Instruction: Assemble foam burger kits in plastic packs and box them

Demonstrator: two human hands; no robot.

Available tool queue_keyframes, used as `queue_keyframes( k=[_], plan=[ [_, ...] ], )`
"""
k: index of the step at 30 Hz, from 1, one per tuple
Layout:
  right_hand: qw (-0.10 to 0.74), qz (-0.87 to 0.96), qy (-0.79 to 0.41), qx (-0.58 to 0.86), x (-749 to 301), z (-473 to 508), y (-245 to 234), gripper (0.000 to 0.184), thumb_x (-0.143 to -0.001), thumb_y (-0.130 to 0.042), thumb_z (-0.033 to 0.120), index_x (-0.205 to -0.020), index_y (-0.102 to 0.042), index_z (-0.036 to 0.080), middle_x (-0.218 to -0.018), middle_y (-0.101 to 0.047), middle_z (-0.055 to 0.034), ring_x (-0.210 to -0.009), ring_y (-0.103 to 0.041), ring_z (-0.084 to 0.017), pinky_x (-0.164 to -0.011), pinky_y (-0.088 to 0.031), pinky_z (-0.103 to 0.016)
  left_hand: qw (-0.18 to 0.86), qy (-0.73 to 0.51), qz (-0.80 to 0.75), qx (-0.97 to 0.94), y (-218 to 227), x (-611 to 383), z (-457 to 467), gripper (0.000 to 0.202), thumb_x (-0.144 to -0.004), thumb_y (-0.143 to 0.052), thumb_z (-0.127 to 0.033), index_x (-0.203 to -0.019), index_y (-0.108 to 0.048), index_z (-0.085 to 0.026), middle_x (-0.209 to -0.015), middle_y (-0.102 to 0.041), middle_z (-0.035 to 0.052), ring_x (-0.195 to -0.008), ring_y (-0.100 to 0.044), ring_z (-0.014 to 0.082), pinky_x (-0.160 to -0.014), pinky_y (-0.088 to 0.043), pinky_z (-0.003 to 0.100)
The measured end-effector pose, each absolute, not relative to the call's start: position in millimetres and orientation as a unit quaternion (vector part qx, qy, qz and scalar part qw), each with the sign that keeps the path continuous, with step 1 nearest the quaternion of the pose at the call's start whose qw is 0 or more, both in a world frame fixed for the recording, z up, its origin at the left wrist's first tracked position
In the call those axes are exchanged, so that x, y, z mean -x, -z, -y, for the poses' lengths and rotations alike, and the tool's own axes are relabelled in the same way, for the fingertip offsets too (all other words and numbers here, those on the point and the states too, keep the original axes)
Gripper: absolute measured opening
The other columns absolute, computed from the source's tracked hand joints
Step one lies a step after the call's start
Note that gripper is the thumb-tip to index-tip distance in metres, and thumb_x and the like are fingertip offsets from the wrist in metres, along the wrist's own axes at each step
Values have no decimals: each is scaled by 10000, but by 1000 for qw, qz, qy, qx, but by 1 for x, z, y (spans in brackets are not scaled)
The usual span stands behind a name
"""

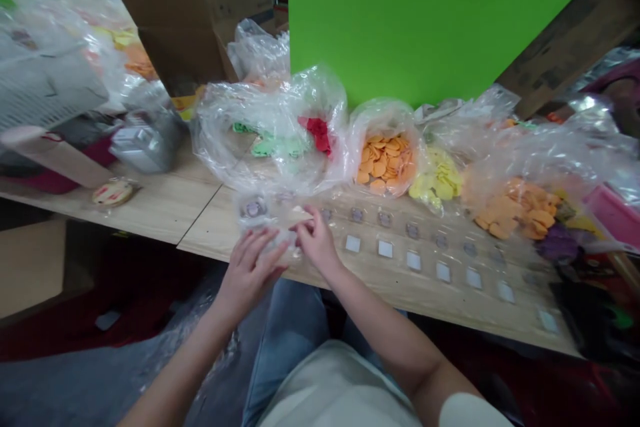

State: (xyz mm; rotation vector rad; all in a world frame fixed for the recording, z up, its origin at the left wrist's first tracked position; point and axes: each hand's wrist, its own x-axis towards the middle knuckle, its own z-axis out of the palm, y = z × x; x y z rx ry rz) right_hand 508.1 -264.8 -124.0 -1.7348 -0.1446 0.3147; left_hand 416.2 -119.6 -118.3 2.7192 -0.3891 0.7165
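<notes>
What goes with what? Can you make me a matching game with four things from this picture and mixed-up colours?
Things:
1. Big upright panel at the back
2. Heap of round pieces in the bag in front of the panel
3. Small squares in the row nearest the person
4. The person's jeans

Colours:
A. Orange
B. Blue
C. White
D. Green

Right pairs: 1-D, 2-A, 3-C, 4-B
</notes>
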Motion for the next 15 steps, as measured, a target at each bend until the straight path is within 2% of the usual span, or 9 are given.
queue_keyframes(
  k=[2,3,5,6,9,11,15],
  plan=[
    [612,17,-105,784,-519,265,128,544,-784,-438,193,-1304,-279,159,-815,-648,-9,-465,-541,-83,-430,-444,-200,150,-229,57,-960,134,-416,116,496,-801,-552,-295,-1257,-436,-137,-1303,-479,186,-1249,-394,282,-997,-331,455],
    [591,6,-103,800,-522,267,129,605,-783,-433,193,-1344,-211,148,-827,-651,-21,-442,-538,-88,-410,-437,-206,148,-199,43,-968,140,-416,110,461,-819,-519,-294,-1245,-446,-135,-1277,-507,184,-1224,-426,283,-988,-332,465],
    [527,19,-116,842,-524,269,128,697,-800,-432,223,-1394,-82,125,-839,-655,-44,-429,-550,-112,-401,-437,-230,140,-142,55,-978,149,-414,93,321,-858,-443,-269,-1157,-524,-185,-1155,-611,126,-1108,-536,254,-980,-327,466],
    [479,38,-113,870,-523,268,127,718,-810,-443,253,-1402,-64,107,-834,-656,-57,-462,-575,-135,-428,-450,-249,137,-122,59,-981,151,-413,83,275,-868,-421,-266,-1097,-560,-206,-1093,-644,100,-1042,-575,240,-969,-336,453],
    [305,122,-43,944,-513,262,122,681,-829,-479,360,-1383,-206,72,-898,-639,-129,-731,-631,-232,-596,-486,-317,125,-91,25,-988,148,-408,50,242,-863,-422,-320,-999,-593,-216,-1008,-659,83,-910,-610,224,-849,-421,363],
    [215,171,15,961,-507,257,121,586,-830,-497,385,-1321,-355,97,-988,-603,-165,-893,-587,-269,-696,-473,-353,113,-83,-11,-990,143,-408,31,236,-850,-433,-357,-959,-595,-223,-967,-652,73,-870,-606,223,-748,-444,315],
    [123,233,55,963,-501,255,124,384,-784,-590,362,-1106,-559,155,-1020,-573,-149,-979,-499,-291,-785,-428,-414,123,-82,-60,-987,134,-412,2,209,-806,-486,-379,-883,-585,-212,-916,-639,65,-859,-591,228,-722,-433,300]
  ],
)
